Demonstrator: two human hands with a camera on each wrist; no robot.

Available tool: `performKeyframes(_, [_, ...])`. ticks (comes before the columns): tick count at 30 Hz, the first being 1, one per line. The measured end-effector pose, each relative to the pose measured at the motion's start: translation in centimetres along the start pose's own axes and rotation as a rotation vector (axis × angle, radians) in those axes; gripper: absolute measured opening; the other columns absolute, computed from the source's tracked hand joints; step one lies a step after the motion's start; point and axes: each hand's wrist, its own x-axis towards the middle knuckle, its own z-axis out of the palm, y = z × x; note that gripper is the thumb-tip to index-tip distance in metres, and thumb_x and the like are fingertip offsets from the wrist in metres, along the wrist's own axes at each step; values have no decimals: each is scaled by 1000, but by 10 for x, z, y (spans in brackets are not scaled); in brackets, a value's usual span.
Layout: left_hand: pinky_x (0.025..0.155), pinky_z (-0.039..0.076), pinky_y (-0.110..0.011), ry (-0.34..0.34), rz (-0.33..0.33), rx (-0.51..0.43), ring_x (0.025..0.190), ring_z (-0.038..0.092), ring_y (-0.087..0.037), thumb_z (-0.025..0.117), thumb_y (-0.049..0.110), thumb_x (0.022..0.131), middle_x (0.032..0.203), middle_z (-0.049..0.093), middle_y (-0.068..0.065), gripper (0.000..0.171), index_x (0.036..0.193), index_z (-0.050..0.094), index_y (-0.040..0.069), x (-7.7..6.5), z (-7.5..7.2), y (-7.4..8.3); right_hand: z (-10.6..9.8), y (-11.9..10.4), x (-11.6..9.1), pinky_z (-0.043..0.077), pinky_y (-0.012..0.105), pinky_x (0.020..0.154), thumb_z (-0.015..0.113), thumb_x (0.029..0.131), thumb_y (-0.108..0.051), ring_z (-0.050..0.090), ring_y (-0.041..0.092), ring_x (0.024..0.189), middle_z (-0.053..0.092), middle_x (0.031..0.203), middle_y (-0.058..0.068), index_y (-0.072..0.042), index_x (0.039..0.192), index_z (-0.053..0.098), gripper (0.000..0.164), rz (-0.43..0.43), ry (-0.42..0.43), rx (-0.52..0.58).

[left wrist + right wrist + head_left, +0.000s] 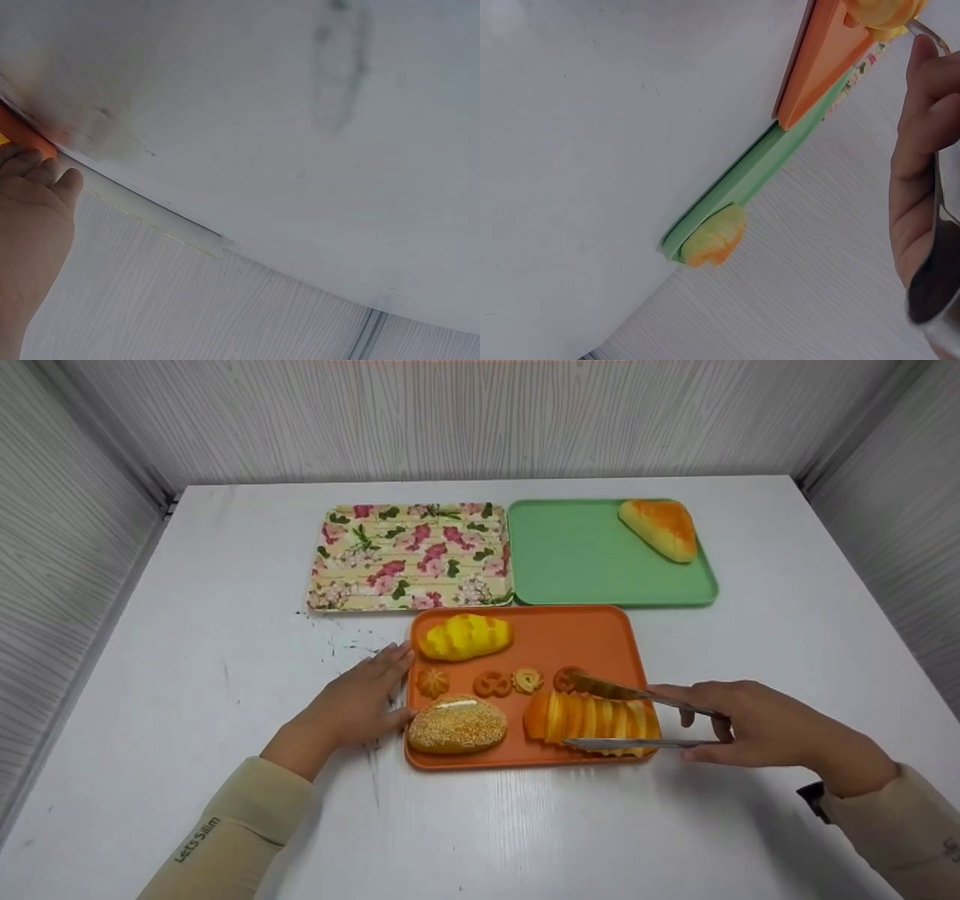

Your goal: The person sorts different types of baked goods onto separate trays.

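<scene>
My right hand point(757, 727) holds metal tongs point(637, 743), their two arms spread on either side of a long sliced-looking bread point(585, 718). That bread lies at the near right of an orange tray point(570, 641). In the right wrist view the tongs' shiny rear end point(934, 300) shows beside the palm. My left hand point(356, 701) rests at the tray's left edge, fingers extended along the rim. Near its thumb sits a sesame bun point(457, 727). A yellow bread point(466, 637) occupies the tray's far left corner, and several small cookies point(493, 684) line the middle.
Behind the orange tray stand a floral tray point(412, 559) and a green tray point(570, 555), side by side. A triangular bread point(664, 529) lies in the green tray's far right corner. Pale wood-grain panels point(480, 420) enclose the white table point(187, 660) at the back and sides.
</scene>
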Motion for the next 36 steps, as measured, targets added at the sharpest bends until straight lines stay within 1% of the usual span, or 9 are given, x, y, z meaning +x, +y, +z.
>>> performKeyframes(5, [113, 16, -46, 3, 4, -2, 143, 12, -27, 52, 46, 94, 158, 10, -7, 79, 152, 18, 5, 0, -3, 1, 1, 0, 0, 42, 19, 50, 75, 83, -32, 43, -1, 55, 58, 93, -9, -23, 146, 42, 71, -13, 11, -21])
performKeyframes(10, [113, 17, -47, 8, 4, -3, 143, 12, -27, 54, 45, 94, 158, 10, -7, 79, 152, 18, 5, 0, -4, 0, 3, 3, 1, 41, 17, 49, 77, 82, -27, 41, -2, 54, 59, 92, -10, -21, 145, 44, 71, -49, 34, -38])
performKeyframes(15, [113, 17, -47, -1, -4, -5, 143, 12, -26, 53, 46, 94, 159, 9, -5, 79, 153, 17, 7, 1, -4, 0, 6, 6, 1, 40, 17, 47, 76, 82, -19, 40, -3, 53, 61, 93, -11, -19, 143, 47, 67, -77, 57, -18])
performKeyframes(22, [113, 18, -47, -3, -9, -10, 143, 12, -28, 53, 44, 94, 158, 11, -8, 78, 152, 17, 6, 1, -4, 2, 10, 7, -1, 40, 14, 47, 74, 85, -17, 42, -4, 52, 63, 92, -13, -19, 141, 51, 61, -93, 84, 5])
performKeyframes(28, [113, 17, -47, -3, -14, -10, 143, 12, -27, 53, 46, 95, 159, 10, -6, 79, 153, 17, 6, 0, -3, 2, 10, 9, -4, 38, 10, 47, 76, 81, -11, 42, -4, 52, 61, 84, -13, -16, 138, 53, 62, -157, 145, -13])
performKeyframes(32, [113, 17, -47, -1, -15, -5, 143, 12, -26, 52, 46, 95, 159, 10, -6, 79, 153, 17, 7, -1, -2, 2, 7, 10, -6, 38, 10, 47, 78, 79, -9, 44, -4, 54, 63, 89, -11, -14, 137, 55, 63, -169, 179, -1])
performKeyframes(36, [112, 18, -48, 10, -5, -10, 143, 13, -27, 52, 46, 95, 158, 12, -7, 78, 152, 18, 6, -1, -2, 2, 1, 10, -6, 37, 10, 47, 78, 78, -7, 44, -4, 54, 62, 90, -12, -14, 137, 54, 64, -167, 208, -22])
